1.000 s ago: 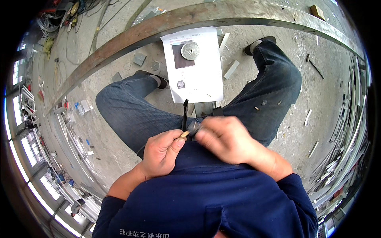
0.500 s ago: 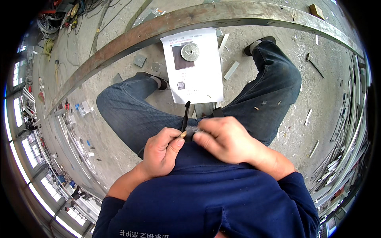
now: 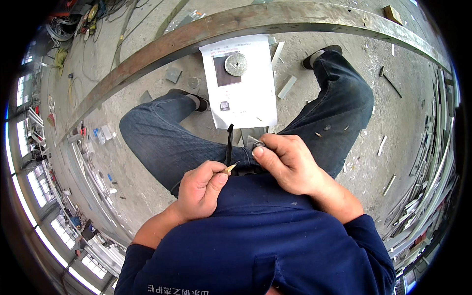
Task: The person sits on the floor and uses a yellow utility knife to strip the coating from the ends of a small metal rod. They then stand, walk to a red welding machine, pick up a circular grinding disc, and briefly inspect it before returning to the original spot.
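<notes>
My left hand (image 3: pixel 200 189) pinches a pencil (image 3: pixel 229 168), its wood apparently pared to a pale cone with a dark point, while my right hand (image 3: pixel 291 166) grips a small grey blade-like piece (image 3: pixel 253 141) just apart from it, and whether any paring remains I cannot tell.

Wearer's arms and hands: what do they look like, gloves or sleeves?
The left hand and right hand wear no gloves. The left forearm and right forearm are bare, no watch or band visible. The left sleeve and right sleeve are short and dark navy.
</notes>
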